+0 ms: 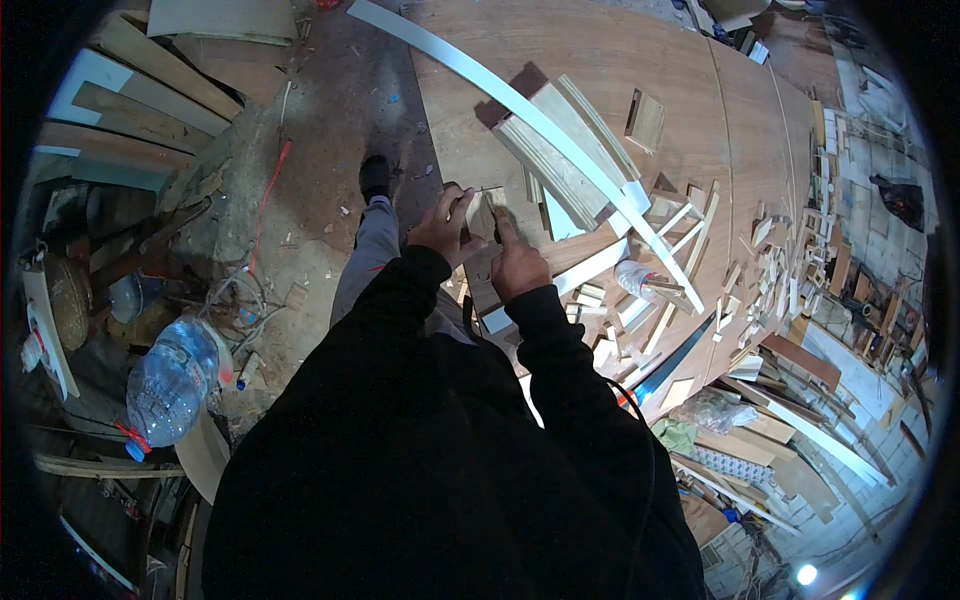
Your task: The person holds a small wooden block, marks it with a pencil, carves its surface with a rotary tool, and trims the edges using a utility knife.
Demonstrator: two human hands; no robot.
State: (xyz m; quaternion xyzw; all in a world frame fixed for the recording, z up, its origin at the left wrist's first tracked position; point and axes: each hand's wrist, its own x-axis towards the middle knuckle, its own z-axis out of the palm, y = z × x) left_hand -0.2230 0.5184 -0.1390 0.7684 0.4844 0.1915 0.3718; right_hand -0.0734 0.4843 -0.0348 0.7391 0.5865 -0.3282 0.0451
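Clock read from the block as hub. Wood block [481, 214] sits between both hands near the table's left edge, just above picture centre. Left hand [437, 232] at 8 o'clock, grasping the block, fingers and thumb at its left side. Right hand [521, 269] at 5 o'clock, index finger stretched to the block's right side, other fingers curled; can't tell if they grip anything. Table [640, 45] spreads from 12 to 4. Board stack [553, 176] at 2, small wood piece [646, 121] farther out at 2. White strip [548, 133] runs 11 to 4, over the stack. Plastic cup [633, 278] and saw [676, 366] at 4, saw farther. Water jug [172, 385] at 8, well apart.
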